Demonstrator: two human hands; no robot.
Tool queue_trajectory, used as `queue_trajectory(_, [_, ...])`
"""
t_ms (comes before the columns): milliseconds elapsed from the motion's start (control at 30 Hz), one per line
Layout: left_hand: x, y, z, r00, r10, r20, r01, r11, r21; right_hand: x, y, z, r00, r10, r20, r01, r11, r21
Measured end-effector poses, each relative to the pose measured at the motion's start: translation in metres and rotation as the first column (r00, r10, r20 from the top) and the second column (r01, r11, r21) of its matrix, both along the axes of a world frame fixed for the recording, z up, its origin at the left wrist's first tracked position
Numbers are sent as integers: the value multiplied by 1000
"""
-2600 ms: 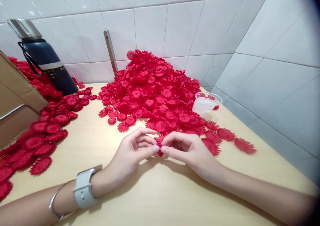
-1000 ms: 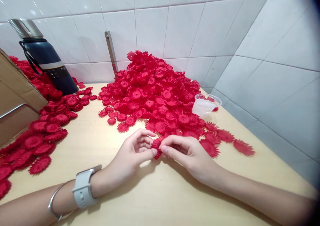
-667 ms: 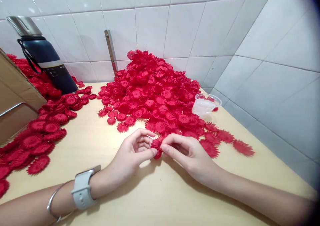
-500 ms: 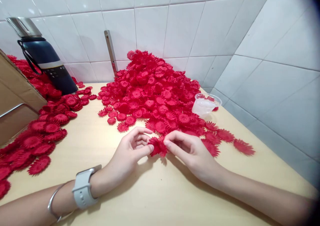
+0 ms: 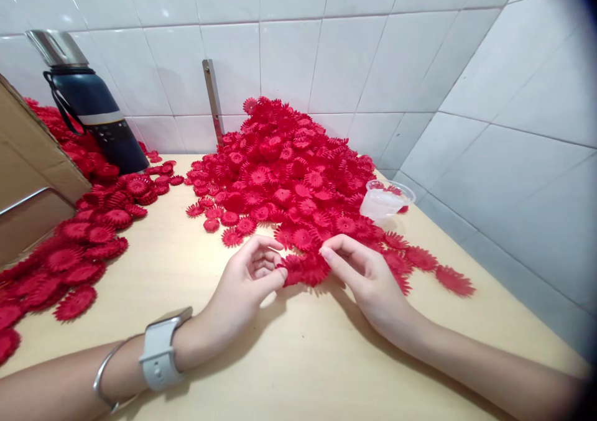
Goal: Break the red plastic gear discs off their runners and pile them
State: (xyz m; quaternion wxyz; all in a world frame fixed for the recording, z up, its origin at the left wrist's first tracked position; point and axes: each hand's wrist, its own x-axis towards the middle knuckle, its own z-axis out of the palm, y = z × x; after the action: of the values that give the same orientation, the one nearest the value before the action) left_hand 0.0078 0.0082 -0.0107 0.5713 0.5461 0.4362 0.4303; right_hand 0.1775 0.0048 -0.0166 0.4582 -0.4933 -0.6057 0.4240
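Observation:
Between my hands, just above the table, is a red flower piece (image 5: 311, 269) with narrow pointed petals; whether it is one layer or several I cannot tell. My left hand (image 5: 254, 270) pinches its left edge between thumb and forefinger, the other fingers curled. Thumb and forefinger of my right hand (image 5: 361, 272) are pressed together at its upper right edge. Anything small inside that right pinch is hidden. Right behind the hands rises a large heap of red flower pieces (image 5: 284, 178), its front pieces close to my fingertips.
A clear plastic cup (image 5: 380, 203) stands at the heap's right side. More red flower pieces (image 5: 74, 272) spread along the left, beside a cardboard box (image 5: 37, 172) and a dark blue thermos (image 5: 105, 113). A metal strip (image 5: 213, 101) leans on the tiled wall (image 5: 289, 54).
My right hand has shifted a little to the right, and the red between my hands now spans wider. My left hand keeps its pinch. The view has shifted slightly.

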Motion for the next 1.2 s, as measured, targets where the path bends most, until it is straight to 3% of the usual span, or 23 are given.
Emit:
queue_trajectory(167, [1,-1,0,1000,-2,5,2,1000,26,1,-3,-2,998,-43,34,42,998,46])
queue_trajectory(267, [0,-1,1,1000,16,1,-16,999,30,3,-2,-4,991,-132,21,130,989,73])
queue_trajectory(400, [0,1,1,998,69,7,-69,998,-8,3,2,-6,967,-253,-36,255,964,71])
queue_trajectory(500, [0,2,0,998,38,47,-36,999,-38,1,3,-7,958,-262,-118,270,961,58])
queue_trajectory(567, [0,2,-1,998,5,70,-3,999,-35,0,0,-6,967,-219,-130,231,970,82])
queue_trajectory(667, [1,1,0,996,-27,81,29,999,-23,-1,-5,-3,1000,-19,-21,22,991,131])
queue_trajectory(767, [1,-1,1,997,-42,68,42,999,-3,-1,-9,0,983,138,122,-154,978,138])
queue_trajectory(867, [1,-3,3,996,-77,38,76,997,35,-2,-9,2,969,189,157,-201,977,66])
queue_trajectory(1000, [0,-6,4,991,-130,-24,131,987,91,-2,-5,3,969,236,75,-233,971,-44])
queue_trajectory(1200, [0,-5,2,990,-137,-34,139,985,101,-3,-4,2,968,246,43,-243,968,-62])
